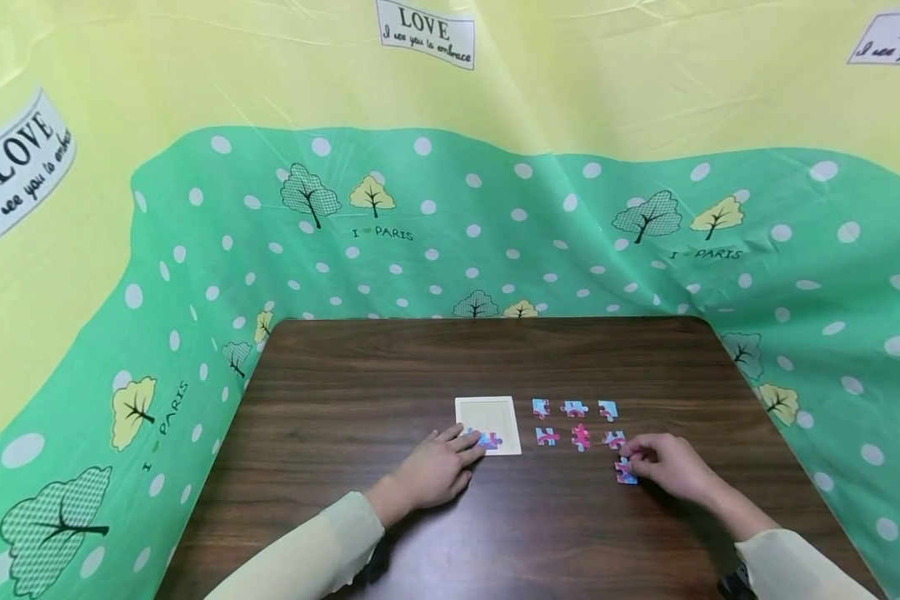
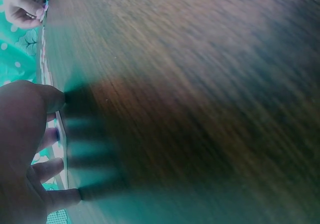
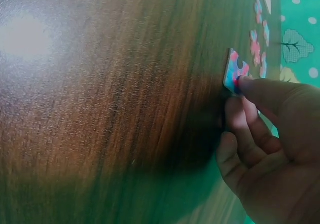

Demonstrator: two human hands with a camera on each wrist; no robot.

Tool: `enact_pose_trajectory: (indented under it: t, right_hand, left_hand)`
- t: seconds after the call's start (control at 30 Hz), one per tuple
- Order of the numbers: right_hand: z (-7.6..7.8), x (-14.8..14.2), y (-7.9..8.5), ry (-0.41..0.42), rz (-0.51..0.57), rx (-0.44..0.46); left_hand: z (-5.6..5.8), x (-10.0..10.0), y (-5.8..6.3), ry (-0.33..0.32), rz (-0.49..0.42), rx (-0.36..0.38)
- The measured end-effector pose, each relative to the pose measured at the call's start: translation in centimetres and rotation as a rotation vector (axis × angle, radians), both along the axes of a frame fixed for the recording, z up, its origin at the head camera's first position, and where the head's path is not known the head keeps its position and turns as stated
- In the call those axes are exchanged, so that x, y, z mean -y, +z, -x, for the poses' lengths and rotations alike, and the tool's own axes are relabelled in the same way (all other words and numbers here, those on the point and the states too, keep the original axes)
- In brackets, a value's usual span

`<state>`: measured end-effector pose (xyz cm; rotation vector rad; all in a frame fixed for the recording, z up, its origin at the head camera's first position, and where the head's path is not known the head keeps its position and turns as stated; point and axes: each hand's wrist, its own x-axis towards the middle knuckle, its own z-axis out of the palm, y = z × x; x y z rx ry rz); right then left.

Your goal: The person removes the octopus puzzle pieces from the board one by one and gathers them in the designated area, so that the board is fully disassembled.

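Observation:
My left hand [image 1: 432,469] lies with fingers spread at the lower left of a square white puzzle tray [image 1: 516,425], its fingertips on the tray's edge. Inside the tray, along the bottom, a pink and blue section of puzzle [image 1: 491,441] shows, partly covered by those fingers. At the right, my right hand [image 1: 669,467] pinches a pink and blue jigsaw piece [image 1: 626,473] by its edge. In the right wrist view that jigsaw piece [image 3: 233,69] stands tilted on the table, thumb against its corner; the other fingers are curled below.
Two rows of loose jigsaw pieces lie between tray and right hand, among them a red one [image 1: 581,437] and a blue-pink one [image 1: 574,408]. The dark wooden table [image 1: 390,358] ends at a green and yellow printed cloth [image 1: 450,208] behind and at both sides.

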<state>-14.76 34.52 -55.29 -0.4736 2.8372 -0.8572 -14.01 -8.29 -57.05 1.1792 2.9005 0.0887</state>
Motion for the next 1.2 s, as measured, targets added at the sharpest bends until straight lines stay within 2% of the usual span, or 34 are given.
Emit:
enact_pose_trajectory:
  t: [0.23, 0.53, 0.7, 0.83, 1.0, 1.2]
  right_hand:
    - [0.1, 0.2, -0.2, 0.012, -0.026, -0.003]
    - [0.0, 0.2, 0.1, 0.011, -0.039, 0.043]
    - [0.4, 0.3, 0.9, 0.004, -0.049, 0.065]
    - [1.2, 0.7, 2.0, 0.005, -0.043, 0.082]
    - [2.5, 2.3, 3.0, 0.036, -0.008, 0.044]
    - [3.9, 6.3, 3.4, 0.101, 0.049, 0.035]
  left_hand:
    - [-0.1, 0.0, 0.1, 0.006, 0.002, 0.014]
    - [0.1, 0.1, -0.4, -0.002, 0.009, 0.006]
    - [0.1, 0.1, -0.4, -0.007, 0.020, -0.006]
    - [0.1, 0.1, -0.3, -0.014, -0.004, -0.007]
    - [0.3, 0.3, -0.4, -0.018, -0.015, -0.018]
    - [0.3, 0.5, -0.7, 0.018, -0.016, 0.004]
